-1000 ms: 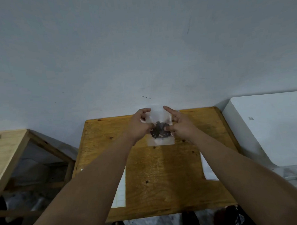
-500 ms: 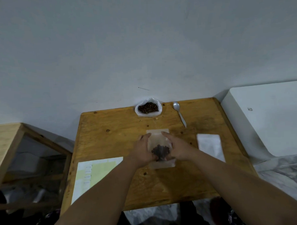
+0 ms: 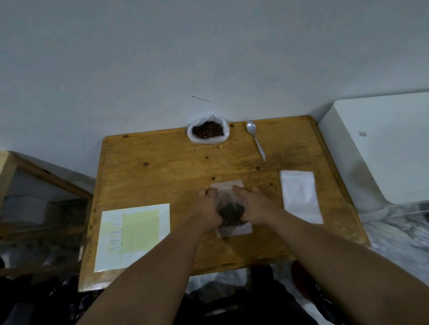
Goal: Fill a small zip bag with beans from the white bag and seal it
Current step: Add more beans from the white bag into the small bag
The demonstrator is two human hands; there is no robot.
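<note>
The zip bag (image 3: 230,186) has come down from the air and lies flat on the table (image 3: 159,169) — left hand (image 3: 208,208) and right hand (image 3: 256,204) hold its sides, fingers curled on it. Its beans (image 3: 231,212) clump between the palms — the white bag (image 3: 208,132) stands at the far edge.

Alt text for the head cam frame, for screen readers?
A left hand and right hand hold a small zip bag, part-filled with dark beans, on a wooden table. At the far edge sit an open white bag of beans and a spoon; a flat white pouch lies right of the hands, a printed sheet left.
</note>
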